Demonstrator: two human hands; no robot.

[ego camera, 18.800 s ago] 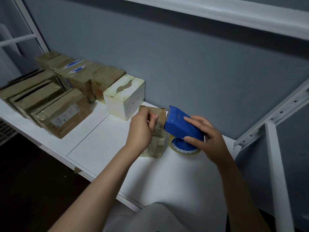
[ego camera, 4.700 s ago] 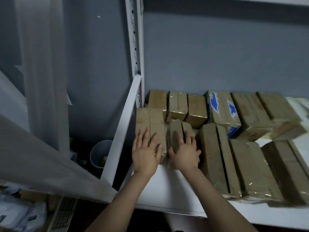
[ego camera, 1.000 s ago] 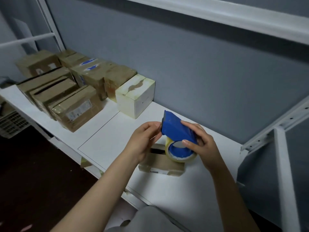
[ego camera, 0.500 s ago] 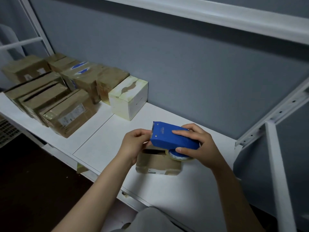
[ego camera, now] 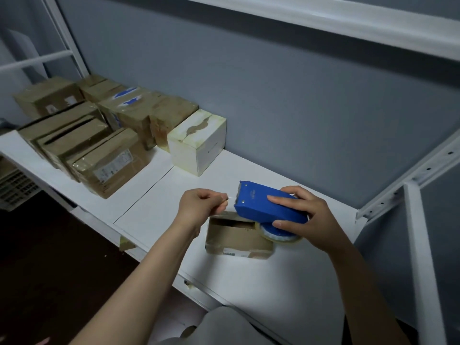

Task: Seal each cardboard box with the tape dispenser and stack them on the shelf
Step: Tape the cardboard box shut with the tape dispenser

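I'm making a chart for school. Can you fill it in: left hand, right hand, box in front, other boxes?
left hand: pinches what looks like the clear tape end by the dispenser's teeth
right hand: grips the blue tape dispenser, held above the box
box in front: small cardboard box lying on the white shelf, dark gap showing on top
other boxes: brown boxes grouped at the shelf's left, a white box beside them

The tape dispenser (ego camera: 258,202) hides the small cardboard box's (ego camera: 234,239) right end, and its label (ego camera: 230,252) is unreadable. The left hand (ego camera: 201,207) pinches what may be tape (ego camera: 231,197), barely visible.
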